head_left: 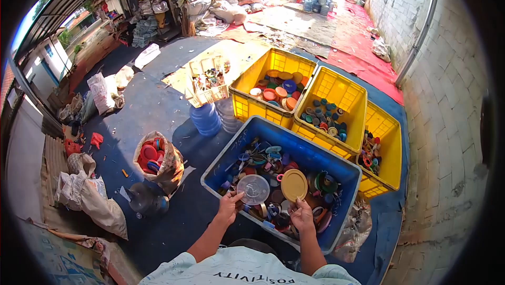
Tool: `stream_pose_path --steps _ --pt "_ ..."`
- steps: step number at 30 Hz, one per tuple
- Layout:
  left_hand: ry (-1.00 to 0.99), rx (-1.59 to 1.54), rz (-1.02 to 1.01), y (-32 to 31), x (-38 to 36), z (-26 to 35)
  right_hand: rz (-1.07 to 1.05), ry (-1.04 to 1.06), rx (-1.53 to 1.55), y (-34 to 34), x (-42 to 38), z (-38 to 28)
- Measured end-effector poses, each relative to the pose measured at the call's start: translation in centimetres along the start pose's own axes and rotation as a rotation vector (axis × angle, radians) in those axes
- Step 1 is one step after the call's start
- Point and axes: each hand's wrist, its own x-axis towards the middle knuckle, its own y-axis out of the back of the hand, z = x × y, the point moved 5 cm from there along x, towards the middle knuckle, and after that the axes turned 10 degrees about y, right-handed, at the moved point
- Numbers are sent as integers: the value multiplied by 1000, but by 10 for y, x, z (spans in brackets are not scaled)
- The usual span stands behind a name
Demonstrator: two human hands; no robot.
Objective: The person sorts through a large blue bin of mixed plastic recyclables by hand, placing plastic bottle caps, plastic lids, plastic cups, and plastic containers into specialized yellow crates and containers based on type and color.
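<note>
My left hand [229, 207] pinches the edge of a round clear plastic lid [253, 189]. In my right hand [301, 215] is a round tan-gold plastic lid [294, 185], gripped at its lower rim. Both lids are held side by side, faces toward me, over the near part of a large blue crate [222, 160]. Inside the crate lie many mixed plastic caps and lids [273, 159] in several colours, partly hidden behind the two lids and my hands.
Behind the blue crate stand yellow crates [344, 86] holding sorted caps. A perforated basket [210, 95] rests on blue water jugs [205, 121]. To the left are a sack of red lids [163, 166] and a dark jug [149, 199]. A block wall [442, 106] runs along the right.
</note>
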Motion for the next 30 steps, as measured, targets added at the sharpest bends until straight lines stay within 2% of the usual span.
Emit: stream_pose_path --steps 4,7,8,11,16,19,24,30 --pt "-33 -164 -40 51 -24 29 -184 -66 -51 -51 -1 54" --pt "-65 -259 -50 106 -42 56 -235 -68 -74 -108 -19 110" --pt "-67 -317 -57 125 -52 68 -325 -100 -78 -120 -17 133" --pt "-92 -311 1 206 -64 90 -277 -66 -205 -172 -40 200" --pt "-124 -374 154 323 -94 131 -242 -296 -156 -239 -74 316" --pt "-157 -406 158 373 -89 144 -237 -320 -215 -264 -71 352" --pt "-156 -486 143 402 -58 163 -220 -282 -283 -303 -52 367" --pt "-76 -444 59 377 2 206 -180 -194 -227 -313 14 372"
